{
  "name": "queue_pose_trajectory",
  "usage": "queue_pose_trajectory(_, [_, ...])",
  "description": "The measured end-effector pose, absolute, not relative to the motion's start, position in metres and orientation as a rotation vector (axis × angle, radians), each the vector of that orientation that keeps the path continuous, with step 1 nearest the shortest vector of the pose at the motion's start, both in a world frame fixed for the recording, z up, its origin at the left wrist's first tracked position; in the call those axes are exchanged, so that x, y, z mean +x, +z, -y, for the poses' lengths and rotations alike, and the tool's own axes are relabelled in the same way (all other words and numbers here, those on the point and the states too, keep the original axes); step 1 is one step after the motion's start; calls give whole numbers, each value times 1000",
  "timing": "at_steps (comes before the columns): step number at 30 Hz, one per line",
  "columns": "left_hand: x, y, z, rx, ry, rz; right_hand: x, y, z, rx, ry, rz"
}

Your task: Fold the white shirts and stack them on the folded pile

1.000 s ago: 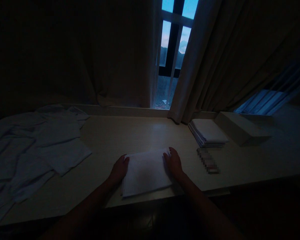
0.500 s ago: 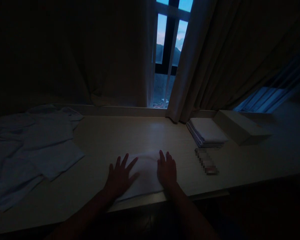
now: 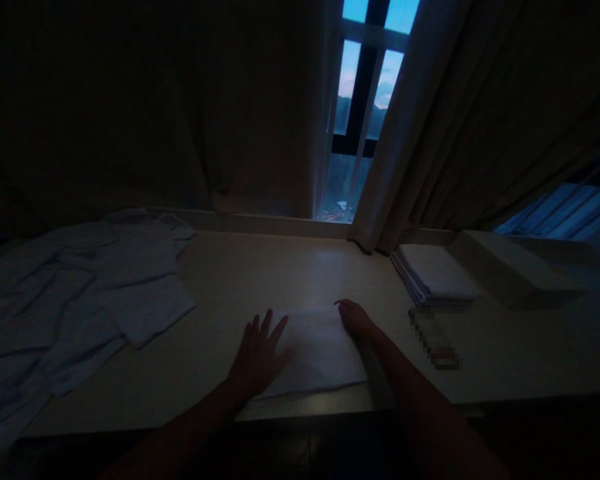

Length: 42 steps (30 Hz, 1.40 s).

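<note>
A folded white cloth lies flat near the front edge of the table. My left hand rests with spread fingers on its left side. At the far right corner, my right hand is closed, its fingers bent around the cloth's edge; the dim light hides the fingertips partly. To the left, a loose heap of white cloths covers the tabletop. A neat stack of folded white cloths sits to the right, beyond my right hand.
A pale box stands behind and right of the stack. In front of the stack lies a pixelated object on the table. Dark curtains hang along the back, with a window showing between them.
My right hand has gone from lying open on the cloth's right side to closing at its far right corner. My left hand stays spread on the cloth. The view has shifted left.
</note>
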<state>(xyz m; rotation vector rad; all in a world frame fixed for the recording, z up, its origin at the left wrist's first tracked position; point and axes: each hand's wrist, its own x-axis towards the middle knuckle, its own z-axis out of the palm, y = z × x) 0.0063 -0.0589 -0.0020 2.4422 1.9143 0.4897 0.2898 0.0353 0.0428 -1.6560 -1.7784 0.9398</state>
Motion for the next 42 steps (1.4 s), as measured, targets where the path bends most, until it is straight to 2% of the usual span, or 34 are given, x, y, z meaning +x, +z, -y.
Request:
queue_pose_trajectory(5, [7,0,59,2413,434,-1935,302,39,-51,-1677,1099,1838])
queue_pose_trajectory(15, [6,4,61,2465,356,-1881,290,20,-58,-1818,935,1687])
queue_pose_trajectory(25, [7,1,58,2445,406,-1875,305,30,-26,-1623,1221,1422])
queue_pose_trajectory(37, [5,1,57,2470,365,-1888,297,12,-29,-1635,1058,1174])
queue_pose_trajectory(42, [6,1,57,2458,383,-1887,304,25,0,-1480,1289,1245])
